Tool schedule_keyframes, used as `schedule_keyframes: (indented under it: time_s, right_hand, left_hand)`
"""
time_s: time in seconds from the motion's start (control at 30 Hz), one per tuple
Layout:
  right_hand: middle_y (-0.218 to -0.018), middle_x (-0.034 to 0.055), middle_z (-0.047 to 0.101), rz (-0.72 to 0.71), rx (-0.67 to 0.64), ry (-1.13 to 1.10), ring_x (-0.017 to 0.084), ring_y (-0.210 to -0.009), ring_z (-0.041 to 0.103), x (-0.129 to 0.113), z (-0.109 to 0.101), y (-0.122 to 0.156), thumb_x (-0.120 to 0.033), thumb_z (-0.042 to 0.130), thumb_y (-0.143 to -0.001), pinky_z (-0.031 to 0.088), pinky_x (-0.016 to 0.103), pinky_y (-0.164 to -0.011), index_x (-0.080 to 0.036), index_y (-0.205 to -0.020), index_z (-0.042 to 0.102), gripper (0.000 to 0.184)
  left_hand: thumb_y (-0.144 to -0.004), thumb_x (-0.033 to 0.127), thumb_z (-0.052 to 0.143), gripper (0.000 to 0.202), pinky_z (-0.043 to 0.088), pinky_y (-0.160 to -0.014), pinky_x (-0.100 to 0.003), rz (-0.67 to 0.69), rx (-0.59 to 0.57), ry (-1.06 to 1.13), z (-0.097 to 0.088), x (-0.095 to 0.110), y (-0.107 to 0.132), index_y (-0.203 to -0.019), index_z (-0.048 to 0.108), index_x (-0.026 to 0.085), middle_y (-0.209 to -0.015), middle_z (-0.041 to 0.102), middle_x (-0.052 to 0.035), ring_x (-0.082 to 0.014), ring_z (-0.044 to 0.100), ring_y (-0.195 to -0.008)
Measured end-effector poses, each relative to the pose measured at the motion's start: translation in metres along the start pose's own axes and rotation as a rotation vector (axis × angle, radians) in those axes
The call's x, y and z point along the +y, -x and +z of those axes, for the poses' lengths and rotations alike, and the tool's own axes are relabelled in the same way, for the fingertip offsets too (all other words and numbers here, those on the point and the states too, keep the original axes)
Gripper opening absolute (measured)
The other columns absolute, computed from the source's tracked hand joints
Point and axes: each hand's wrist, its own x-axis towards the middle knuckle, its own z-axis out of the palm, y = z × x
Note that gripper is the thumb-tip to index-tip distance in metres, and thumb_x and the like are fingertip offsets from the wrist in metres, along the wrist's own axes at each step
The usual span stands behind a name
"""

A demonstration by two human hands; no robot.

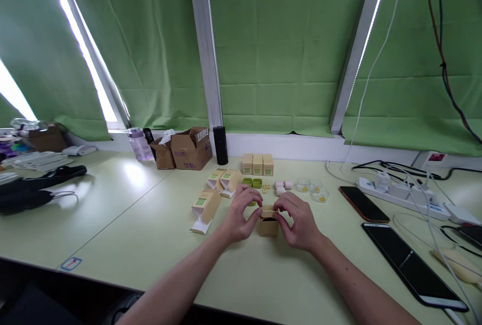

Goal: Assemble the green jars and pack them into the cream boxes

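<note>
A small kraft cardboard box stands on the table between my hands, its top flap partly raised. My left hand pinches the flap's left corner, and my right hand pinches its right corner. What lies inside the box is hidden. Just beyond my hands are green square containers, small yellow pieces, pale pink rolls and clear round cups with yellow bits in them. To the left lie several small boxes with open white flaps, the nearest box close to my left forearm.
Three closed small boxes stand in a row at the back. Behind them to the left are a black cylinder, brown cartons and a purple bottle. Two phones, one a large phone, and a cabled power strip lie right.
</note>
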Motion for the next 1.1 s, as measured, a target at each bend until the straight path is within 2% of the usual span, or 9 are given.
schedule_keyframes:
  time_s: [0.2, 0.43, 0.73, 1.1]
  right_hand:
    - [-0.082, 0.006, 0.062, -0.044, -0.013, 0.051, 0.023, -0.076, 0.054, 0.0, 0.002, 0.001, -0.015, 0.057, -0.088, 0.039, 0.035, -0.066, -0.026, -0.089, 0.056, 0.011]
    - [-0.078, 0.0024, 0.057, -0.166, 0.083, 0.029, 0.019, -0.071, 0.049, 0.0, 0.004, 0.0, -0.008, 0.057, -0.084, 0.034, 0.031, -0.063, -0.023, -0.088, 0.054, 0.016]
    - [-0.072, -0.0002, 0.052, -0.189, 0.078, 0.058, 0.017, -0.066, 0.046, 0.005, 0.007, 0.002, -0.008, 0.059, -0.08, 0.03, 0.03, -0.061, -0.023, -0.082, 0.051, 0.016]
    - [-0.066, -0.0019, 0.05, -0.179, 0.065, 0.046, 0.015, -0.061, 0.041, 0.003, 0.008, 0.004, -0.009, 0.058, -0.079, 0.024, 0.029, -0.057, -0.022, -0.075, 0.048, 0.016]
  left_hand:
    - [-0.089, 0.022, 0.06, 0.003, 0.047, -0.094, -0.048, 0.075, -0.03, -0.069, -0.001, 0.004, 0.002, -0.087, 0.061, 0.023, -0.094, 0.067, -0.0098, -0.0283, 0.054, -0.098]
    - [-0.088, 0.017, 0.06, 0.004, 0.047, -0.085, -0.045, 0.191, 0.018, -0.104, 0.001, 0.001, 0.002, -0.086, 0.06, 0.021, -0.085, 0.063, -0.0078, -0.0263, 0.051, -0.091]
    - [-0.085, 0.016, 0.061, 0.006, 0.046, -0.075, -0.041, 0.218, -0.024, -0.13, 0.002, -0.006, 0.004, -0.083, 0.059, 0.022, -0.075, 0.061, -0.0052, -0.0243, 0.051, -0.083]
    - [-0.08, 0.016, 0.06, 0.009, 0.041, -0.067, -0.037, 0.205, 0.002, -0.113, 0.005, -0.004, 0.006, -0.073, 0.058, 0.021, -0.068, 0.055, -0.0041, -0.0209, 0.05, -0.072]
